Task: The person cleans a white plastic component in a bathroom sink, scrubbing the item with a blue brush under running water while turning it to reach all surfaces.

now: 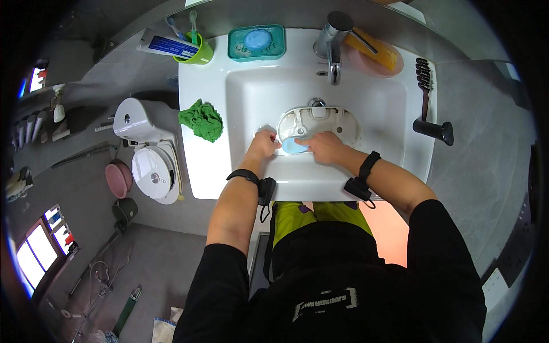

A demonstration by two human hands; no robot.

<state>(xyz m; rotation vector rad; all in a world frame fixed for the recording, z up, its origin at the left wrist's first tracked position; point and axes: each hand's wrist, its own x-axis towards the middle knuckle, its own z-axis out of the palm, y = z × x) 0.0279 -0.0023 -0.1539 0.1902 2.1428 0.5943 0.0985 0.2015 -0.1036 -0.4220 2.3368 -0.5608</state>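
In the white sink lies a white, half-oval plastic tray with two ribs and round holes on its face. A flat, light blue oval piece lies at its near left part; whether it is a sponge or soap I cannot tell. My right hand is closed over this piece, with fingertips pressed on its right side. My left hand has its fingers curled around the tray's left edge, thumb near the blue piece. Both undersides are hidden.
Along the sink top stand a green cup with toothbrushes and toothpaste, a soap dish with blue soap, a faucet and a yellow packet. A green cloth lies left; a hairbrush lies right. A toilet stands left.
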